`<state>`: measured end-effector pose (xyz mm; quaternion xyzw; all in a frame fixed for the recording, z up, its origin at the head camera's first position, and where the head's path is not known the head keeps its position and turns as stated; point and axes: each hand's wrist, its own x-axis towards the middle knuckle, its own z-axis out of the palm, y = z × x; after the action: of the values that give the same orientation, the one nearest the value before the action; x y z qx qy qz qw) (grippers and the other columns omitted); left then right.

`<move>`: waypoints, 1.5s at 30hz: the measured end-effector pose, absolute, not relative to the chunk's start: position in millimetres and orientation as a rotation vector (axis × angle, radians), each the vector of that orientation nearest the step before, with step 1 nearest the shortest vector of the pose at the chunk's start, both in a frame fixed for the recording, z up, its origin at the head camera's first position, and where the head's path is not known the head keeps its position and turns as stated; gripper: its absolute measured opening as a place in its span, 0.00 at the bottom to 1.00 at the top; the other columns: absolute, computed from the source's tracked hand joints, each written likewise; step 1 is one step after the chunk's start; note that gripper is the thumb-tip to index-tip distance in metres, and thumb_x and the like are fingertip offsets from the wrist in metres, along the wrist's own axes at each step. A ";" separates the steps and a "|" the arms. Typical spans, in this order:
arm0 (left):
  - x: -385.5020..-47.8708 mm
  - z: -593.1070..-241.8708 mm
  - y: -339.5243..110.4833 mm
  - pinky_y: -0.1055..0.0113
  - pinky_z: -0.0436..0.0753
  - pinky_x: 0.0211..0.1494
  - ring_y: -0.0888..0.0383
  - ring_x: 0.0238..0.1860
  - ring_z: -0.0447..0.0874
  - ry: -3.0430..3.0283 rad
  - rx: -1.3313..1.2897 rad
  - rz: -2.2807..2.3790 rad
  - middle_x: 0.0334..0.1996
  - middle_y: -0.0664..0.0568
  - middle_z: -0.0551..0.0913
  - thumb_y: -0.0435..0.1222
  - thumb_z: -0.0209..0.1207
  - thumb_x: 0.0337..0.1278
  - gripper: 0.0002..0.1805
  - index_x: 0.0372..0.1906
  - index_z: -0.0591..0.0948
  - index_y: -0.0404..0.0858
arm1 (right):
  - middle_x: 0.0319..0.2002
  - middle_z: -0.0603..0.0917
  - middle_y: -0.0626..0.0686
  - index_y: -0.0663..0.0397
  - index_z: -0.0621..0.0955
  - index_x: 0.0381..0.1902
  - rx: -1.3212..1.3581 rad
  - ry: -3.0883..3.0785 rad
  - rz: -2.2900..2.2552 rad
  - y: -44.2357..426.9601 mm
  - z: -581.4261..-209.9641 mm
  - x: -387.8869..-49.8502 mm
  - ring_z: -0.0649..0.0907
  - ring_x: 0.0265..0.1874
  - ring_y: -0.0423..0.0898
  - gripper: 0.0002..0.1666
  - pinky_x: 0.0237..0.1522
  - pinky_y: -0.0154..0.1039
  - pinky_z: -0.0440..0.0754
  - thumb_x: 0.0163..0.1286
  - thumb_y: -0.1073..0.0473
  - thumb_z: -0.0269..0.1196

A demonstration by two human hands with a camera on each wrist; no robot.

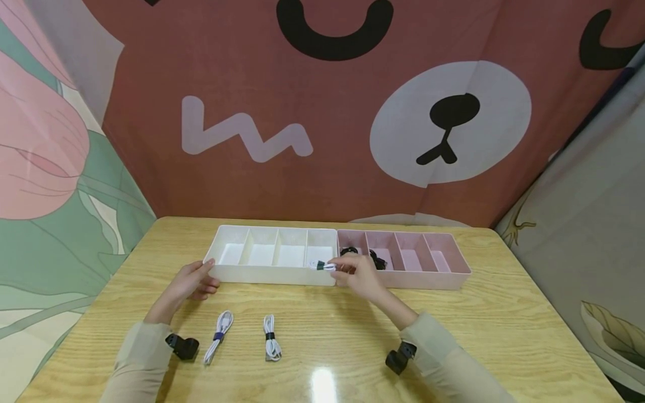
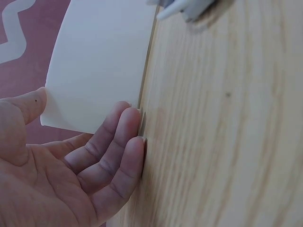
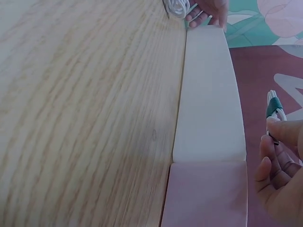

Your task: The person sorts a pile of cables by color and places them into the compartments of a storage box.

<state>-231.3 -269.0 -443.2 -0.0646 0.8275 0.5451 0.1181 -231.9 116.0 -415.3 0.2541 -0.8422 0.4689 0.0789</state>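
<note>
My right hand (image 1: 359, 274) pinches a white charging cable (image 1: 322, 266), bundled with a green tie, above the front wall of the white divided box (image 1: 272, 274), by its rightmost compartment. In the right wrist view the cable (image 3: 274, 106) stands out beyond the thumb and fingertips. At the box's left front corner is my left hand (image 1: 188, 281); its thumb touches the rim and the loosely bent fingers rest by the lower edge, as the left wrist view shows. Two more bundled white cables lie on the table, one with a purple tie (image 1: 219, 337), one with a black tie (image 1: 271, 338).
A pink divided box (image 1: 420, 280) stands end to end with the white one. Black cables (image 1: 378, 261) lie in its two left compartments. Both boxes stand toward the back of the wooden table (image 1: 504, 336), before a printed cloth backdrop (image 1: 332, 184).
</note>
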 end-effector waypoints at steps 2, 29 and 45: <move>-231.2 -442.9 -268.9 0.64 0.80 0.30 0.59 0.28 0.80 2.420 -0.186 1.598 0.28 0.49 0.81 0.56 0.39 0.65 0.37 0.56 0.61 0.24 | 0.25 0.80 0.50 0.60 0.85 0.34 0.741 -2.529 1.385 115.4 -414.4 -233.3 0.76 0.21 0.40 0.09 0.22 0.33 0.75 0.52 0.69 0.67; -230.2 -442.6 -268.5 0.64 0.79 0.31 0.58 0.28 0.80 2.437 -0.177 1.583 0.28 0.50 0.81 0.56 0.38 0.65 0.37 0.57 0.60 0.24 | 0.25 0.82 0.51 0.59 0.85 0.35 0.554 -2.551 1.342 100.8 -398.5 -254.6 0.72 0.16 0.39 0.09 0.18 0.32 0.69 0.53 0.67 0.68; -231.2 -443.7 -269.3 0.64 0.79 0.30 0.59 0.28 0.81 2.435 -0.171 1.591 0.28 0.50 0.82 0.56 0.38 0.65 0.37 0.57 0.60 0.23 | 0.25 0.82 0.51 0.58 0.84 0.38 0.374 -2.604 1.421 96.1 -400.9 -267.9 0.75 0.17 0.42 0.10 0.15 0.35 0.72 0.57 0.64 0.65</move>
<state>-231.2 -269.3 -443.7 -0.0581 0.8303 0.5426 0.1134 -267.9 96.1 -400.9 0.1248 -0.8683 0.4740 0.0758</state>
